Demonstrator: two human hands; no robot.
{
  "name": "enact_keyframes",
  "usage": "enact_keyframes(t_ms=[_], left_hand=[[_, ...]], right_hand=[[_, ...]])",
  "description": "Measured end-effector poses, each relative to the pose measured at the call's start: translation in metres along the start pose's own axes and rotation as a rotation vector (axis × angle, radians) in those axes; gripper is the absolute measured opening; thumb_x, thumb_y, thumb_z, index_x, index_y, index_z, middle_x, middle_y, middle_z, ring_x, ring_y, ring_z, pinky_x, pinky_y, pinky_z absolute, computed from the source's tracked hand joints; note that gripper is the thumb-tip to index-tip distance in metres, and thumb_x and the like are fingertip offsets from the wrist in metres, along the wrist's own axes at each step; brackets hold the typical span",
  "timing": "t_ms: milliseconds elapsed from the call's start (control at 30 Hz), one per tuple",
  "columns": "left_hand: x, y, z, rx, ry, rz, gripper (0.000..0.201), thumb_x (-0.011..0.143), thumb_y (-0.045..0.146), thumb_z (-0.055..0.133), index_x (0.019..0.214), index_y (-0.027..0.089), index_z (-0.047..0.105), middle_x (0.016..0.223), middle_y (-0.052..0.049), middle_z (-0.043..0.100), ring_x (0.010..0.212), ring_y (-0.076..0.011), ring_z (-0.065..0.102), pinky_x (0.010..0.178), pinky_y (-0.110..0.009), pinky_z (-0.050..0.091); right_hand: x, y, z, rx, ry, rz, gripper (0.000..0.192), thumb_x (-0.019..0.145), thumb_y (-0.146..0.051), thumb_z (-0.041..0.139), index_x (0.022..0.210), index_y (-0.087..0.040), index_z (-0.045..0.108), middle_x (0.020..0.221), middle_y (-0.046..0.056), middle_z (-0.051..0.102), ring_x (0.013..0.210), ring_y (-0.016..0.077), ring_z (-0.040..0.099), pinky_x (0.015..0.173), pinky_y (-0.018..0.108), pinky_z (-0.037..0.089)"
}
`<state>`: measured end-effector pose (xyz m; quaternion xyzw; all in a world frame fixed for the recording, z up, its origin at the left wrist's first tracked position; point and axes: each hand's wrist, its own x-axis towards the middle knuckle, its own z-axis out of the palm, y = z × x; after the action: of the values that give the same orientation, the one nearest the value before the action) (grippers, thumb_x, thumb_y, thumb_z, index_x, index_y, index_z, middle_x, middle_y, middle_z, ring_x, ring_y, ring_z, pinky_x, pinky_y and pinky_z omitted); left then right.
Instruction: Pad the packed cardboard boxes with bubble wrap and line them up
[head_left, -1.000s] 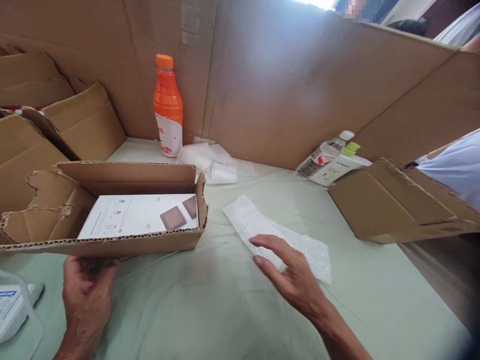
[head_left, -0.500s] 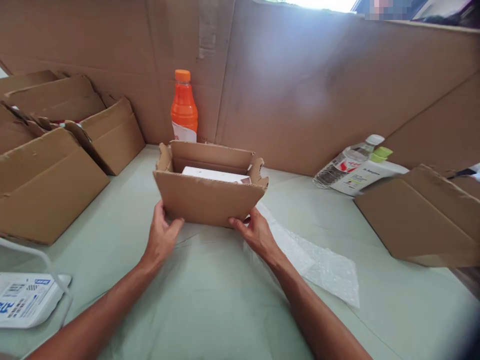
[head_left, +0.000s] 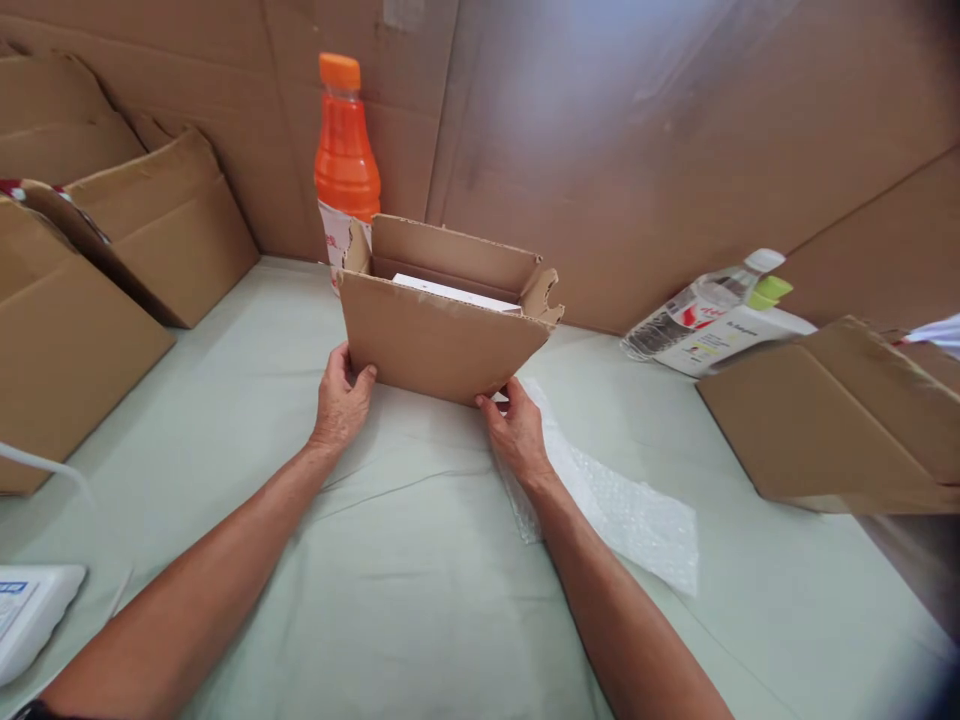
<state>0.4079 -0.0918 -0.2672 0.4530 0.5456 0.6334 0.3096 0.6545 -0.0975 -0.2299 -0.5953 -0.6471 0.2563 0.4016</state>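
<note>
I am now gripping the cardboard box (head_left: 439,340) at mid-frame, left hand (head_left: 339,400) and right hand (head_left: 516,430) clamping its lower corners, having pushed it further away toward the orange bottle (head_left: 345,160).

No text could be read with certainty. Beyond the right hand (head_left: 517,432), the lying clear bottle (head_left: 694,308) carried a red-marked label and the white bottle (head_left: 731,338) beside it a line of small print, both too blurred. Beyond the left hand (head_left: 341,400), the orange bottle (head_left: 345,160) showed red marks, unreadable.
</note>
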Motion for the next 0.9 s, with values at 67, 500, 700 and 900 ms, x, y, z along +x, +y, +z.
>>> enact_keyframes(t_ms=[67, 500, 700, 900], left_hand=[[-0.003, -0.002, -0.001, 0.002, 0.023, 0.005, 0.046, 0.084, 0.026, 0.063, 0.128, 0.017, 0.054, 0.129, -0.013, 0.064, 0.125, -0.0246, 0.061, 0.113, -0.043, 0.045], [-0.037, 0.034, -0.011, 0.125, 0.131, -0.003, 0.062, 0.073, 0.015, 0.064, 0.134, 0.015, 0.054, 0.136, -0.018, 0.057, 0.134, -0.0315, 0.051, 0.118, -0.052, 0.037], [-0.123, 0.084, -0.015, -0.063, -0.403, -0.319, 0.052, 0.075, 0.037, 0.076, 0.122, 0.019, 0.063, 0.120, -0.013, 0.068, 0.109, -0.0258, 0.066, 0.095, -0.042, 0.054], [-0.161, 0.092, -0.003, -0.273, -0.520, -0.593, 0.043, 0.070, 0.042, 0.076, 0.104, 0.016, 0.067, 0.092, -0.007, 0.075, 0.083, -0.0199, 0.070, 0.078, -0.032, 0.055]], right_hand=[[-0.003, -0.003, -0.015, -0.023, 0.035, -0.036, 0.049, 0.084, -0.036, 0.055, 0.128, -0.016, 0.061, 0.123, 0.015, 0.071, 0.096, 0.0246, 0.068, 0.078, 0.039, 0.055], [-0.057, 0.024, -0.064, -0.472, 0.034, -0.057, 0.027, 0.091, -0.039, 0.053, 0.089, -0.018, 0.071, 0.098, 0.013, 0.075, 0.091, 0.0266, 0.067, 0.084, 0.041, 0.052], [-0.097, -0.013, -0.060, -0.307, 0.063, -0.148, 0.025, 0.093, -0.042, 0.057, 0.097, -0.021, 0.070, 0.101, 0.008, 0.075, 0.088, 0.0217, 0.068, 0.071, 0.032, 0.053], [-0.145, -0.042, -0.026, -0.057, -0.120, -0.260, 0.016, 0.093, -0.030, 0.058, 0.090, -0.024, 0.072, 0.099, 0.008, 0.075, 0.089, 0.0214, 0.071, 0.079, 0.035, 0.058]])
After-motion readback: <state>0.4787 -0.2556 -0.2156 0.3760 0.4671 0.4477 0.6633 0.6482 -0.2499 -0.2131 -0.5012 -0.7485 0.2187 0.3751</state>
